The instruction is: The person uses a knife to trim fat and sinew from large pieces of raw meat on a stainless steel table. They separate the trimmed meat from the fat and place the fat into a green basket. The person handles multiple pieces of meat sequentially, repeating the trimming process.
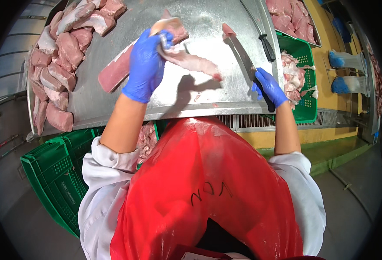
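Note:
My left hand [146, 65], in a blue glove, is closed on a pale, floppy strip of meat trimming [191, 63] and lifts it off the steel table [156, 110]. Beneath and beside that hand lies a long pink piece of meat [115, 71], partly hidden by the glove. My right hand [270, 88], also gloved in blue, grips a knife [241, 54] by its black handle. The blade points away from me, and a small scrap of pink meat [228, 31] is at its tip. Tiny scraps lie near the table's front edge.
Many cut meat pieces [69, 50] are heaped at the table's left. A thin black-handled tool [267, 47] rests along the right edge. Beyond stand a green crate [306, 104] of trimmings and a meat tray [288, 19]. Green crates [47, 173] stand below left.

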Demonstrator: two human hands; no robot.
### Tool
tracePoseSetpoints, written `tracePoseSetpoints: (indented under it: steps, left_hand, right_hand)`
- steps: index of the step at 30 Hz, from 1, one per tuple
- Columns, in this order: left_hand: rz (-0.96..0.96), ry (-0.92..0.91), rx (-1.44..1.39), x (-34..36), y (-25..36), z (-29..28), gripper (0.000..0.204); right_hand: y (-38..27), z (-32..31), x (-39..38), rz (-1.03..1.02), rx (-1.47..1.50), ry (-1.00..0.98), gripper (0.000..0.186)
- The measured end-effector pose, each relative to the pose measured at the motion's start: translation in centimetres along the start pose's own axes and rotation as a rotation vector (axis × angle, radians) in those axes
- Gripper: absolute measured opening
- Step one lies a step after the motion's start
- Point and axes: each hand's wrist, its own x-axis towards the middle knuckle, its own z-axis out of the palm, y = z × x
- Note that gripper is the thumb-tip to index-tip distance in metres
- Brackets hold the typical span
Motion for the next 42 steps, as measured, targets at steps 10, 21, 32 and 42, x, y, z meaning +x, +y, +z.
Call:
tracePoseSetpoints:
  steps: [10,21,32,42]
  left_hand:
    - [0.415,-0.079,1.421,-5.8,-15.0,-11.0,0.069]
    - [-1.058,-0.276,-0.467,-0.3,-16.0,-9.1,0.011]
    - [-0.787,-0.018,0.388,-4.6,-18.0,-10.8,0.020]
    - [-0.496,-0.096,0.908,-5.1,-5.2,-11.6,0.028]
  right_hand:
    - [4.7,-1.4,-2.9,-0.013,0.339,0.211,0.040]
    - [0.3,5.9,-1.7,-0.296,-0.518,0.006,0.051]
    - [0.0,17.0,5.0,-0.512,-0.963,-0.147,0.055]
    - [-1.6,15.0,7.8,-0.404,-1.058,-0.118,0.058]
